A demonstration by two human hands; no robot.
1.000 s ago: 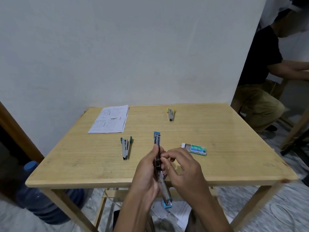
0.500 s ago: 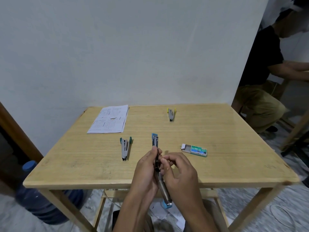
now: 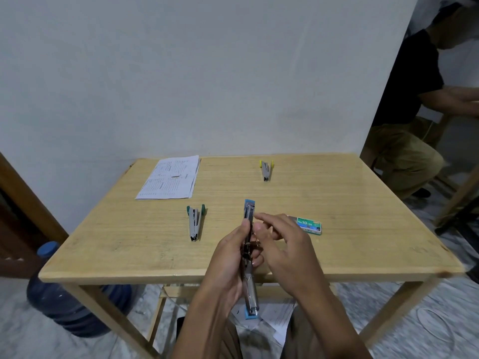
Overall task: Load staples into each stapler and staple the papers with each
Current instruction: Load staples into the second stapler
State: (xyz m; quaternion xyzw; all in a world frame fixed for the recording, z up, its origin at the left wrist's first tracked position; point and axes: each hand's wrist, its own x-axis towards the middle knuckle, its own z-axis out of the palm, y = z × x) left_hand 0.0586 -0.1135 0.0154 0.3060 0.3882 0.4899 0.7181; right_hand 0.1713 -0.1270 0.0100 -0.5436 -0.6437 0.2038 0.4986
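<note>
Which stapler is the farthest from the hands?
The yellow stapler, at the table's far side. The green stapler lies nearer, and the blue stapler is gripped in the left hand.

My left hand point(image 3: 228, 257) grips the blue stapler point(image 3: 249, 213), swung open full length above the table's point(image 3: 337, 203) near edge. My right hand point(image 3: 287, 247) hovers beside it, fingers loose, just in front of the staple box point(image 3: 309, 225). The green stapler point(image 3: 195, 221), yellow stapler point(image 3: 265, 170) and papers point(image 3: 171, 178) lie on the table farther back.

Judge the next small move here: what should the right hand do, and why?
Probably reach the right hand to the staple box for a strip: the left hand grips the blue stapler swung open, and the right hand holds nothing visible.
</note>
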